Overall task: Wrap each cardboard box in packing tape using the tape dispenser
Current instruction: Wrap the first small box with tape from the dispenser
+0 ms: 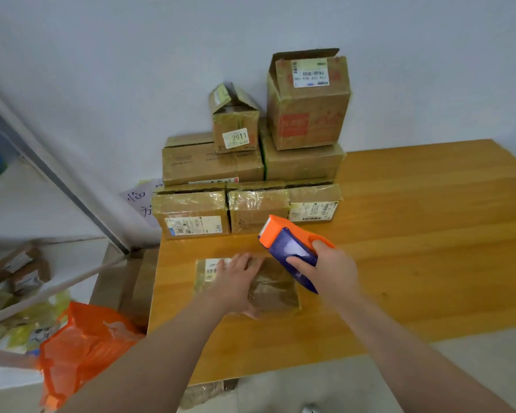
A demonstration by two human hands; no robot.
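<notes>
A flat cardboard box [273, 289], shiny with tape and bearing a white label at its far left corner, lies on the wooden table [414, 234] near the left edge. My left hand [236, 283] presses flat on top of it with fingers spread. My right hand [329, 268] grips an orange and blue tape dispenser [286, 244], held just above the box's right side with its orange nose pointing away toward the box stack.
Several cardboard boxes [251, 174] are stacked at the table's far left corner against the white wall. An orange plastic bag [81, 347] sits on the floor to the left. A white shelf [27, 263] with small boxes stands further left. The table's right part is bare wood.
</notes>
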